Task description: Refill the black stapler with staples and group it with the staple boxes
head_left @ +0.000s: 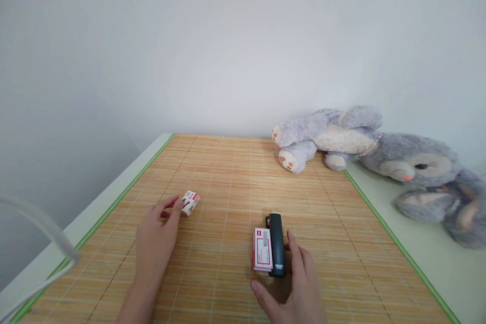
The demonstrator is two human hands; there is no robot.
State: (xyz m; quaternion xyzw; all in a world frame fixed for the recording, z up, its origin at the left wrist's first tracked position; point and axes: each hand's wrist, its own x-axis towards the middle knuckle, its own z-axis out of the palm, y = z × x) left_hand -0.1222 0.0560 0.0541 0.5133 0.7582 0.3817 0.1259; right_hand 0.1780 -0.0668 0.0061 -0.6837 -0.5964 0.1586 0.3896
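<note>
My left hand [157, 230] is closed at the left side of the mat, its thumb and forefinger pinched at the near-left edge of a small white-and-red staple box [190, 203]. Right of centre lies a black stapler [277, 245], pointing away from me. A larger white box with a red border [262, 249] rests against the stapler's left side. My right hand [296, 283] is open by the stapler's near end, thumb to the left and fingers along its right side. Whether those fingers touch the stapler I cannot tell.
A bamboo mat [224, 187] with green edging covers the pale table [425, 243]. A grey plush toy [341, 136] lies across the back right corner. At the left edge a white cable [53, 233] loops into view. Behind the table stands a plain wall [228, 45].
</note>
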